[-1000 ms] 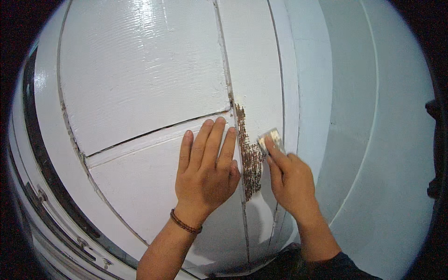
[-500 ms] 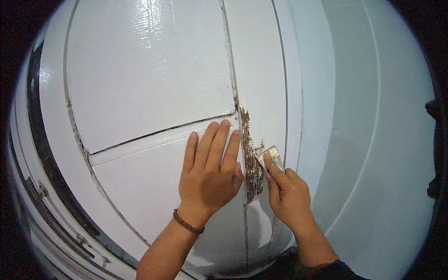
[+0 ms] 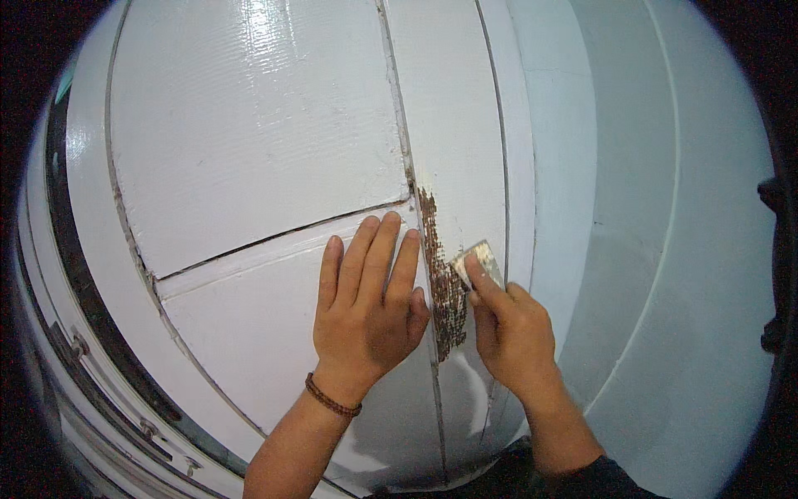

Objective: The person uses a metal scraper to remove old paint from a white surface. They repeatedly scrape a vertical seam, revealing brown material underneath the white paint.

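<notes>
My left hand (image 3: 366,291) lies flat against the white painted door (image 3: 258,150), fingers stretched upward just below its dark horizontal groove. In my right hand (image 3: 511,333) is a small flat scraper blade (image 3: 482,256), pinched with the thumb on its face; whitish paint flecks cover it. The blade's corner meets the right edge of a rough brown patch (image 3: 445,299) where the white paint is gone. That patch runs along the vertical seam between my two hands. The fingers behind the blade are hidden.
At the left a dark gap and a pale frame with metal latch fittings (image 3: 79,345) run down the door's edge. A light blue-grey wall (image 3: 706,249) stands on the right. Dark cloth (image 3: 482,474) shows at the bottom.
The blade and my right hand have shifted slightly up along the brown patch. My left hand stays flat on the door, and the view has moved a little.
</notes>
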Tool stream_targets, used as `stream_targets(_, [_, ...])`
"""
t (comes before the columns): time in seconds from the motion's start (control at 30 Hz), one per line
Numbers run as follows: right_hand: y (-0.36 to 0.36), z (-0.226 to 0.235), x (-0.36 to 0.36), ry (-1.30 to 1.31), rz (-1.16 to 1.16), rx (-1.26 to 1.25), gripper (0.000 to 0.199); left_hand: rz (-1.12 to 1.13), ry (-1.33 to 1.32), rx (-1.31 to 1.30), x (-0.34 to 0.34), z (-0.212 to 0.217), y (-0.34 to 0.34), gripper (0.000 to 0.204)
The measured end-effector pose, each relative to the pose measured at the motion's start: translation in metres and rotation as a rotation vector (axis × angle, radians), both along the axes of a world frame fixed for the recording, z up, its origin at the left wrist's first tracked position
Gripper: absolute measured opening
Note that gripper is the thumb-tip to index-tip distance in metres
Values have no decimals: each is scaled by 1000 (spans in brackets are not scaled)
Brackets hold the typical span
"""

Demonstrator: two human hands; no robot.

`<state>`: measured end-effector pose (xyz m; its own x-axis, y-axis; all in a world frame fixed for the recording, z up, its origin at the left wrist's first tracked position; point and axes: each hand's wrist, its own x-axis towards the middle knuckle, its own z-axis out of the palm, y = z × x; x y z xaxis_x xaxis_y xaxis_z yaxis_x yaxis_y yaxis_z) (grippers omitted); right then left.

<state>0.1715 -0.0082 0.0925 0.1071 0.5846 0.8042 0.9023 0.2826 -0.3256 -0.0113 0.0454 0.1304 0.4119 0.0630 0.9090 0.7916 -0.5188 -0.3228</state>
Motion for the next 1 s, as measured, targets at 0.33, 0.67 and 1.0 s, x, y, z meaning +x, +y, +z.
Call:
stream_targets(0.33, [-5,4,-8,-42,-32,-10,54,24,5,13,0,-1,1,59])
stream_targets(0.67, [-11,5,-12,-49,-70,-88,52,1,-8,-39,1,0,-1,58])
stream_targets(1.0, [14,71,-1,-17,-16,127,43,61,-49,36,3,-3,-3,65])
